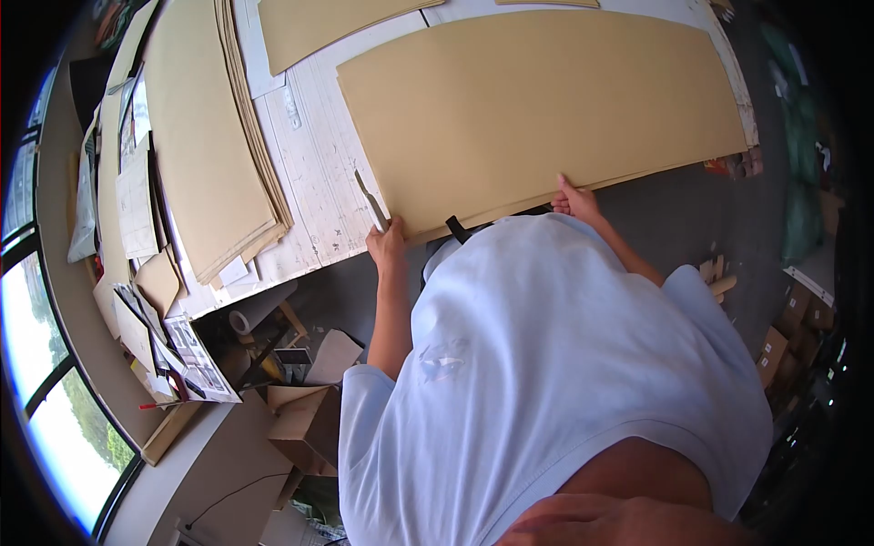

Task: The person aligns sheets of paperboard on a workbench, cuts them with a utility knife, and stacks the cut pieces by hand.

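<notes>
A large stack of brown cardboard sheets [546, 100] lies across the work table in front of me. My left hand [386, 242] is at the stack's near left corner, its fingers closed round a utility knife [373, 206]. The knife is slim and pale, and its narrow end points away from me over the white table top. My right hand [578, 202] is at the near edge of the stack, right of the middle. Its thumb lies along the edge and its fingers are curled, pinching the cardboard edge.
The white table [309, 173] bears another pile of brown sheets [196, 136] on the left and more cardboard [337, 27] at the back. Papers and scraps [146, 318] crowd its left end, near a window. Below stands a cardboard box [309, 428]; boxes [792, 328] are at right.
</notes>
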Action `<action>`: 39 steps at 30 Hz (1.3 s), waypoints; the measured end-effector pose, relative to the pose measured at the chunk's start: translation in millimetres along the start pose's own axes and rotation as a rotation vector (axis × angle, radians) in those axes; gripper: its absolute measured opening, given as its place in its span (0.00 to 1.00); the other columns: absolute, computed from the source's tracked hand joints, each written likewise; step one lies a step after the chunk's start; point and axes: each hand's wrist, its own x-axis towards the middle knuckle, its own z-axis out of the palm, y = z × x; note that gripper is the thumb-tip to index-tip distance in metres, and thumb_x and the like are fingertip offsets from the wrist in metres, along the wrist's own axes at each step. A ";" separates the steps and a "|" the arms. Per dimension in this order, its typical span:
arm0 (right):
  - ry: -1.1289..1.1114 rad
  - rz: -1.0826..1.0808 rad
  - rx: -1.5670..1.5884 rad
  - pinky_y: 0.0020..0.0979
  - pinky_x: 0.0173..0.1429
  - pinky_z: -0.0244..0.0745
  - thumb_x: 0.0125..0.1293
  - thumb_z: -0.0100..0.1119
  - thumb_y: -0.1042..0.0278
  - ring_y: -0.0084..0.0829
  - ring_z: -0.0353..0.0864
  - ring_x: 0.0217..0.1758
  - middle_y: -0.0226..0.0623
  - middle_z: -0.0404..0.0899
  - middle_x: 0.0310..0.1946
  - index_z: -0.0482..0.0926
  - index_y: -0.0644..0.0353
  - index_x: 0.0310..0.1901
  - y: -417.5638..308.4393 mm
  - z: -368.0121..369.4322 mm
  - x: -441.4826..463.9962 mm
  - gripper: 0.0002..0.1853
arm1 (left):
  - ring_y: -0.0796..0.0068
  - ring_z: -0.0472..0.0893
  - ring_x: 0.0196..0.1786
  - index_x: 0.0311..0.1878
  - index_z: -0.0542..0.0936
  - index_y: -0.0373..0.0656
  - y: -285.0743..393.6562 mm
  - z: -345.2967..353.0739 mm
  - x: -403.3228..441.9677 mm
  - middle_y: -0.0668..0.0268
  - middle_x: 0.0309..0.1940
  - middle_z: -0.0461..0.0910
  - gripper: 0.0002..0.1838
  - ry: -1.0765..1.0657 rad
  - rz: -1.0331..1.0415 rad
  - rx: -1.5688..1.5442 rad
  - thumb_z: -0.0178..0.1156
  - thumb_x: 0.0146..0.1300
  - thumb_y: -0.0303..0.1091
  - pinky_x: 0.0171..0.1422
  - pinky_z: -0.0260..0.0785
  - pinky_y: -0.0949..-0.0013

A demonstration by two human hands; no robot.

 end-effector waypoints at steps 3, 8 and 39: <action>0.030 0.028 0.023 0.28 0.29 0.79 0.59 0.65 0.37 0.27 0.79 0.22 0.39 0.81 0.25 0.78 0.64 0.32 -2.1 2.9 0.0 0.30 | 0.77 0.78 0.31 0.40 0.80 0.38 -17.7 -7.1 9.0 0.67 0.31 0.79 0.10 -0.033 0.012 -0.005 0.66 0.60 0.33 0.33 0.74 0.70; 0.034 0.047 0.053 0.29 0.31 0.81 0.59 0.65 0.37 0.28 0.81 0.23 0.41 0.81 0.25 0.77 0.66 0.33 -1.6 3.2 -3.3 0.31 | 0.78 0.77 0.30 0.39 0.80 0.39 -15.8 -8.9 3.6 0.69 0.30 0.79 0.09 -0.071 0.028 -0.005 0.66 0.59 0.32 0.32 0.73 0.71; 0.595 -0.334 0.499 0.40 0.33 0.74 0.62 0.63 0.54 0.34 0.81 0.28 0.36 0.81 0.23 0.81 0.59 0.27 2.1 -92.3 102.0 0.16 | 0.69 0.73 0.32 0.32 0.79 0.33 -16.8 -34.9 20.1 0.63 0.28 0.77 0.14 -0.107 0.083 0.383 0.64 0.57 0.37 0.40 0.67 0.60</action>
